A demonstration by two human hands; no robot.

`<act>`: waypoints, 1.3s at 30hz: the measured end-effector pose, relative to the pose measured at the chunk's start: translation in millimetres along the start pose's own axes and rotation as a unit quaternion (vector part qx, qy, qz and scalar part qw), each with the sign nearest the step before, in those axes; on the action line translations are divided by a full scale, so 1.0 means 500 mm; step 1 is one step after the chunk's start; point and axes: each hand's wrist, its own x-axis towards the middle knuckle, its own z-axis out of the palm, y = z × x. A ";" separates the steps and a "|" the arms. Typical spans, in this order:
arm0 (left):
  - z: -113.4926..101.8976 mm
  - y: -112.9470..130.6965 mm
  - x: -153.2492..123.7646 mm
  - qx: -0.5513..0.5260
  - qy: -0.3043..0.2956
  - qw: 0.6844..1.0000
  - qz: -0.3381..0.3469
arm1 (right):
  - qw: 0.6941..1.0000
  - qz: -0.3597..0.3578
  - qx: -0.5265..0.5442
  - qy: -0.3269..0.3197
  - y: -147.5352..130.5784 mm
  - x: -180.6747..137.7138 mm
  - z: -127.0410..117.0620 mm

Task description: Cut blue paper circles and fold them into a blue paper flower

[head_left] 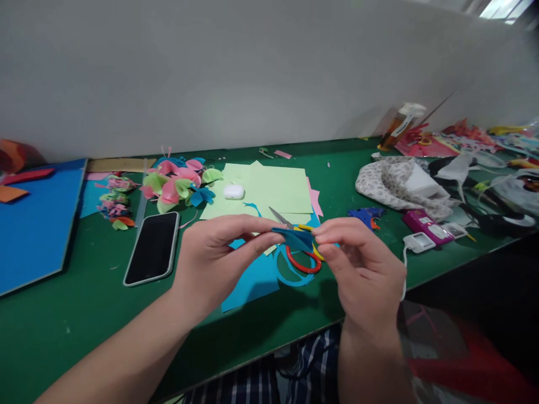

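A small piece of folded blue paper [298,239] is held up over the table between both hands. My left hand [221,258] pinches its left end between thumb and fingers. At the other end, the fingertips of my right hand [357,258] are closed on its edge. Under the paper lie scissors [304,266] with red and yellow handles, blades pointing to the upper left and partly covered by the paper. Around them are a blue paper sheet [248,286] and a ring-shaped blue offcut [290,278]. Light green sheets [273,188] lie behind.
Left of my hands are a phone [152,248], paper flowers [177,182] and a blue board [37,224]. A white earphone case [233,191] rests on the green sheets. To the right sit a patterned cloth item [387,182], a purple device [427,227] and a bottle [400,129].
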 end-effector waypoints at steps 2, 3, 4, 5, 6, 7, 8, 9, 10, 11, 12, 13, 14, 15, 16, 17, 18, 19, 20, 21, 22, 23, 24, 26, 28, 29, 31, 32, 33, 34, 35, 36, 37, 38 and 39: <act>-0.001 0.001 0.000 -0.008 0.001 1.000 0.012 | 1.000 -0.003 -0.013 -0.014 -0.001 0.001 -0.002; -0.001 0.002 0.000 -0.009 -0.001 1.000 0.018 | 1.000 -0.004 -0.021 -0.020 -0.002 0.001 -0.003; -0.001 0.003 0.000 -0.009 -0.006 1.000 0.023 | 0.999 -0.006 -0.027 -0.023 -0.003 0.001 -0.003; -0.001 0.004 0.000 -0.006 -0.013 0.999 0.029 | 0.999 -0.008 -0.033 -0.026 -0.003 0.000 -0.002; -0.002 0.004 0.000 -0.002 -0.019 0.999 0.035 | 0.999 -0.010 -0.039 -0.026 -0.004 0.000 -0.001; -0.002 0.004 -0.001 0.001 -0.026 0.999 0.041 | 0.999 -0.011 -0.046 -0.026 -0.004 -0.001 0.000; -0.003 0.003 -0.001 0.002 -0.030 0.998 0.048 | 0.998 -0.012 -0.050 -0.024 -0.004 -0.001 0.001; -0.004 0.002 -0.001 0.002 -0.034 0.998 0.054 | 0.998 -0.013 -0.053 -0.023 -0.004 -0.001 0.001; -0.004 0.001 -0.001 0.002 -0.037 0.998 0.059 | 0.998 -0.014 -0.055 -0.024 -0.004 -0.001 0.001; -0.004 0.000 -0.001 0.002 -0.040 0.997 0.062 | 0.998 -0.014 -0.056 -0.025 -0.004 0.000 0.001; -0.004 0.000 0.000 0.003 -0.044 0.997 0.064 | 0.998 -0.015 -0.056 -0.026 -0.003 0.000 0.001; -0.004 0.000 0.001 0.003 -0.047 0.997 0.066 | 0.998 -0.015 -0.055 -0.028 -0.003 0.000 0.001; -0.004 0.000 0.002 0.003 -0.049 0.997 0.066 | 0.998 -0.015 -0.054 -0.029 -0.003 0.000 0.000; -0.003 0.001 0.003 0.003 -0.051 0.997 0.065 | 0.998 -0.014 -0.054 -0.029 -0.003 0.000 0.000; -0.003 0.002 0.003 0.002 -0.052 0.997 0.065 | 0.998 -0.014 -0.054 -0.028 -0.003 0.000 0.000; -0.003 0.003 0.004 0.002 -0.053 0.997 0.064 | 0.998 -0.013 -0.053 -0.028 -0.003 0.000 -0.001; -0.003 0.003 0.004 0.004 -0.054 0.997 0.062 | 0.998 -0.013 -0.052 -0.029 -0.004 0.000 -0.001; -0.004 0.003 0.004 0.006 -0.056 0.997 0.061 | 0.998 -0.011 -0.051 -0.031 -0.005 0.000 -0.001; -0.004 0.003 0.003 0.007 -0.058 0.996 0.061 | 0.998 -0.010 -0.051 -0.034 -0.005 0.000 0.000; -0.004 0.003 0.003 0.009 -0.060 0.996 0.061 | 0.998 -0.009 -0.052 -0.036 -0.006 0.000 0.000; -0.004 0.002 0.003 0.009 -0.062 0.996 0.064 | 0.998 -0.009 -0.053 -0.040 -0.007 -0.001 0.001; -0.004 0.001 0.003 0.008 -0.065 0.996 0.068 | 0.997 -0.010 -0.056 -0.043 -0.007 -0.001 0.001; -0.004 0.001 0.003 0.007 -0.068 0.995 0.072 | 0.997 -0.012 -0.060 -0.044 -0.008 -0.002 0.002; -0.003 0.000 0.003 0.007 -0.069 0.994 0.080 | 0.997 -0.016 -0.066 -0.043 -0.009 -0.003 0.002; -0.003 -0.001 0.003 0.007 -0.069 0.994 0.084 | 0.997 -0.020 -0.070 -0.039 -0.009 -0.004 0.003; -0.003 -0.001 0.002 0.006 -0.070 0.994 0.085 | 0.997 -0.023 -0.070 -0.037 -0.009 -0.004 0.003; -0.003 -0.001 0.001 0.006 -0.071 0.994 0.085 | 0.997 -0.025 -0.069 -0.036 -0.009 -0.003 0.003; -0.003 -0.001 0.001 0.007 -0.072 0.994 0.082 | 0.997 -0.025 -0.067 -0.036 -0.008 -0.003 0.003; -0.003 -0.001 0.000 0.007 -0.072 0.994 0.080 | 0.997 -0.024 -0.064 -0.035 -0.008 -0.003 0.004; -0.002 0.000 0.000 0.006 -0.071 0.995 0.075 | 0.997 -0.020 -0.059 -0.033 -0.007 -0.003 0.005; -0.001 0.001 0.000 0.004 -0.069 0.995 0.071 | 0.998 -0.016 -0.054 -0.032 -0.007 -0.003 0.005; 0.000 0.002 0.000 0.001 -0.067 0.996 0.065 | 0.998 -0.011 -0.047 -0.030 -0.006 -0.003 0.006; 0.000 0.002 0.000 -0.001 -0.064 0.996 0.059 | 0.999 -0.005 -0.038 -0.026 -0.005 -0.004 0.006; 0.001 0.003 0.000 -0.003 -0.060 0.997 0.052 | 0.999 0.003 -0.027 -0.020 -0.004 -0.004 0.006; 0.001 0.004 0.000 -0.004 -0.056 0.997 0.045 | 1.000 0.012 -0.016 -0.015 -0.004 -0.004 0.006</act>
